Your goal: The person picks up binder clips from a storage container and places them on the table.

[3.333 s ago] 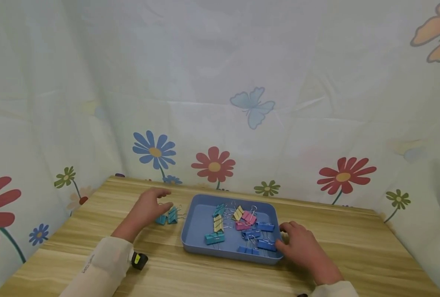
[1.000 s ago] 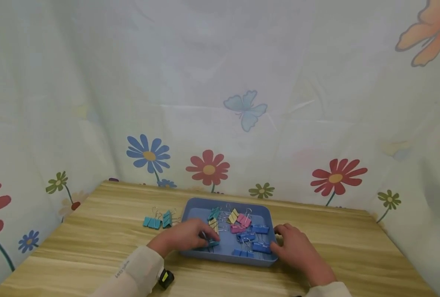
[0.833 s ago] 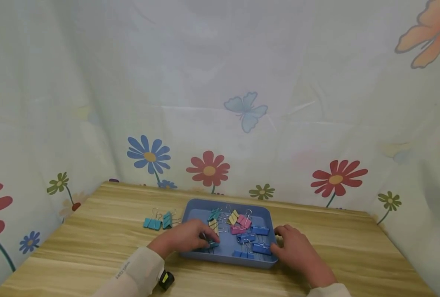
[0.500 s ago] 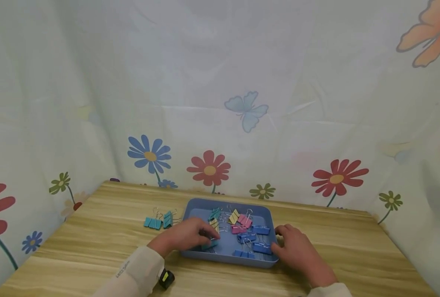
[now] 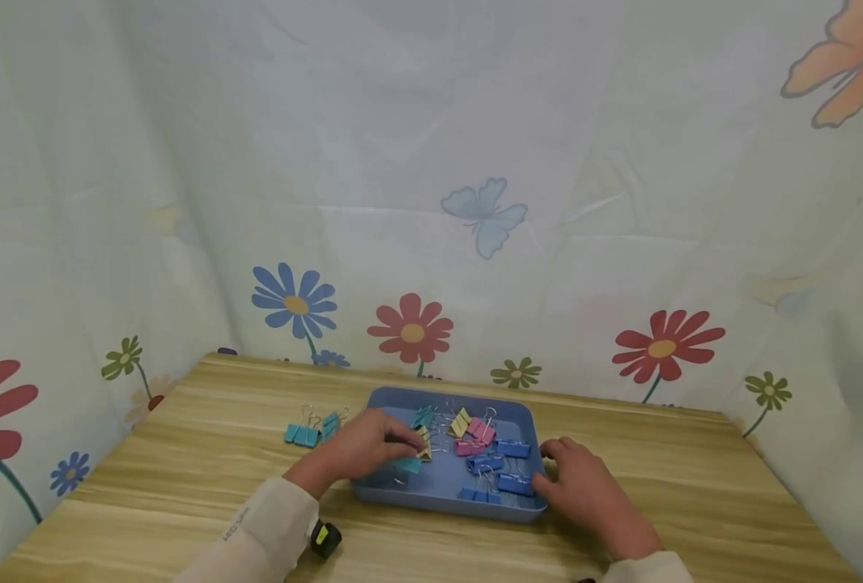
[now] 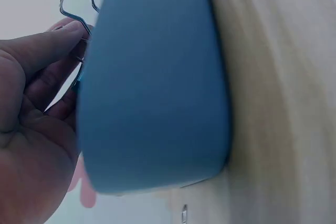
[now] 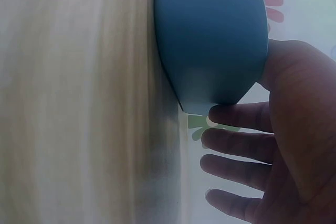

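A blue tray (image 5: 449, 508) on the wooden table holds several binder clips. My left hand (image 5: 364, 444) reaches over its left side and pinches a teal binder clip (image 5: 408, 465), partly hidden by the fingers. In the left wrist view, thumb and fingers meet near a wire handle (image 6: 79, 11), and the tray wall (image 6: 152, 87) hides much of the clip. A yellow clip (image 5: 424, 447) lies right by those fingertips. At the tray's right end, my right hand (image 5: 584, 490) touches the rim with the thumb, its fingers (image 7: 239, 142) fairly straight along the outside.
Two teal clips (image 5: 303, 436) stand on the table left of the tray. Inside it, another teal clip (image 5: 423, 416), a second yellow one (image 5: 460, 422), pink clips (image 5: 481, 430) and several blue clips (image 5: 515, 483) lie about. A flowered curtain (image 5: 373, 162) hangs behind the table (image 5: 694, 494).
The left hand moved from the loose teal clips to the tray and took hold of a teal clip inside. Just now it shifted slightly up and away with it. The right hand stayed at the rim.
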A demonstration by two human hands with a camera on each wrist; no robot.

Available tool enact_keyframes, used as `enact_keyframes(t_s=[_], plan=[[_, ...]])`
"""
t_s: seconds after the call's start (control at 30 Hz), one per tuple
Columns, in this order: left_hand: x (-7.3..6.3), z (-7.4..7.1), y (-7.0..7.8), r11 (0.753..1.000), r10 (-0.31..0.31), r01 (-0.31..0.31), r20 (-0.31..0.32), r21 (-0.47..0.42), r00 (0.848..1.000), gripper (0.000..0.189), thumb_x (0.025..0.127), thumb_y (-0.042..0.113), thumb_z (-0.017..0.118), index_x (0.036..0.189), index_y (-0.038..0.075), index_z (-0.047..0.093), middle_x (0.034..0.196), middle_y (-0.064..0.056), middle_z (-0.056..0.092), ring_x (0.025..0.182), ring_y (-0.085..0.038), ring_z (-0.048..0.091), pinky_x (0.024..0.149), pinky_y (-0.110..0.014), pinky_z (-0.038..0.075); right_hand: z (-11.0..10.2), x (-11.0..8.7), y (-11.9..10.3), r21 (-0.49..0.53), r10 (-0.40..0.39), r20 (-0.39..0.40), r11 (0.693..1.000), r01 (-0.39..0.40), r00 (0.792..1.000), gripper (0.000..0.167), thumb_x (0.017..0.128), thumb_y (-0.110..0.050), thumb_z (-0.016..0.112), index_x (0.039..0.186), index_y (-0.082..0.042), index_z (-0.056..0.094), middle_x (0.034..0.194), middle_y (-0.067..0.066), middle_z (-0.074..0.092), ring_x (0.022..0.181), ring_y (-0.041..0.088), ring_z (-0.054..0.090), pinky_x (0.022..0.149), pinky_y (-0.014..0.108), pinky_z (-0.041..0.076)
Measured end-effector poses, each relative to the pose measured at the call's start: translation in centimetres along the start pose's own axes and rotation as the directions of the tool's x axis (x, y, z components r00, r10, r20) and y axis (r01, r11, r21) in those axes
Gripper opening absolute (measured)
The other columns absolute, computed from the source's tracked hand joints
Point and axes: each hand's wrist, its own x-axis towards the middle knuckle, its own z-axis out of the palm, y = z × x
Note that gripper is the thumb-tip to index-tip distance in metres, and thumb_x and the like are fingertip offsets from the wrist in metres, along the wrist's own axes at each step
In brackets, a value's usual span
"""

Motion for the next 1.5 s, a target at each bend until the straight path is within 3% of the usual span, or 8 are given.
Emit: enact_keyframes(t_s=[0.17, 0.4, 0.57, 0.8, 1.13, 1.5], plan=[[-0.5, -1.0, 0.2, 0.999, -0.051, 0.051, -0.054, -0.011, 0.997, 0.019, 0.094, 0.029, 0.063, 0.108, 0.026, 0.076, 0.102, 0.015, 0.073, 0.095, -0.004, 0.065, 0.079, -0.025, 0.054, 0.0, 0.0, 0.1, -0.002, -0.019, -0.003, 1.000, 0.019, 1.000, 0.041, 0.082, -0.030, 0.068, 0.113, -0.004, 0.064, 0.108, 0.009, 0.063, 0.100, 0.027, 0.060, 0.093, 0.053, 0.049], [-1.7, -3.1, 0.3, 0.998, -0.062, 0.063, -0.141, 0.001, 0.988, 0.018, 0.093, 0.028, 0.065, 0.108, 0.031, 0.075, 0.108, 0.011, 0.072, 0.103, -0.010, 0.065, 0.083, -0.031, 0.055, 0.2, 0.1, 0.3, -0.007, -0.018, -0.003, 1.000, 0.018, 1.000, 0.040, 0.082, -0.031, 0.067, 0.113, -0.005, 0.064, 0.108, 0.009, 0.063, 0.100, 0.027, 0.060, 0.093, 0.052, 0.049], [-2.6, -4.4, -0.4, 0.994, -0.109, 0.109, -0.180, -0.006, 0.978, 0.018, 0.091, 0.029, 0.067, 0.106, 0.034, 0.074, 0.112, 0.011, 0.070, 0.106, -0.011, 0.064, 0.088, -0.034, 0.055, 0.1, 0.2, 0.3, -0.009, -0.031, -0.005, 0.999, 0.031, 1.000, 0.041, 0.082, -0.031, 0.068, 0.113, -0.004, 0.064, 0.108, 0.009, 0.063, 0.100, 0.028, 0.060, 0.092, 0.053, 0.049], [-3.9, -5.8, -1.9, 0.996, -0.084, 0.087, -0.209, 0.009, 0.974, 0.017, 0.090, 0.031, 0.068, 0.106, 0.033, 0.074, 0.107, 0.011, 0.072, 0.101, -0.009, 0.064, 0.085, -0.031, 0.055, 0.3, 0.2, 0.4, -0.001, -0.018, -0.004, 1.000, 0.018, 1.000, 0.041, 0.082, -0.030, 0.067, 0.114, -0.004, 0.064, 0.110, 0.010, 0.063, 0.102, 0.028, 0.060, 0.094, 0.053, 0.049], [-5.3, -6.2, -4.3, 0.993, -0.116, 0.116, -0.215, -0.014, 0.970, 0.022, 0.090, 0.029, 0.068, 0.106, 0.015, 0.075, 0.105, 0.004, 0.073, 0.099, -0.014, 0.066, 0.081, -0.029, 0.056, 0.2, 0.2, 0.2, 0.005, -0.002, 0.009, 1.000, 0.002, 1.000, 0.042, 0.083, -0.031, 0.066, 0.115, -0.004, 0.064, 0.111, 0.011, 0.063, 0.103, 0.029, 0.060, 0.094, 0.054, 0.048], [-5.8, -5.3, -5.7, 0.989, -0.146, 0.143, -0.182, -0.030, 0.972, 0.010, 0.088, 0.017, 0.071, 0.094, 0.011, 0.074, 0.089, 0.005, 0.071, 0.081, -0.011, 0.063, 0.069, -0.022, 0.053, 0.4, 0.3, 0.4, 0.001, -0.011, 0.006, 1.000, 0.011, 1.000, 0.043, 0.083, -0.031, 0.066, 0.115, -0.004, 0.063, 0.110, 0.010, 0.063, 0.101, 0.029, 0.060, 0.093, 0.054, 0.049]])
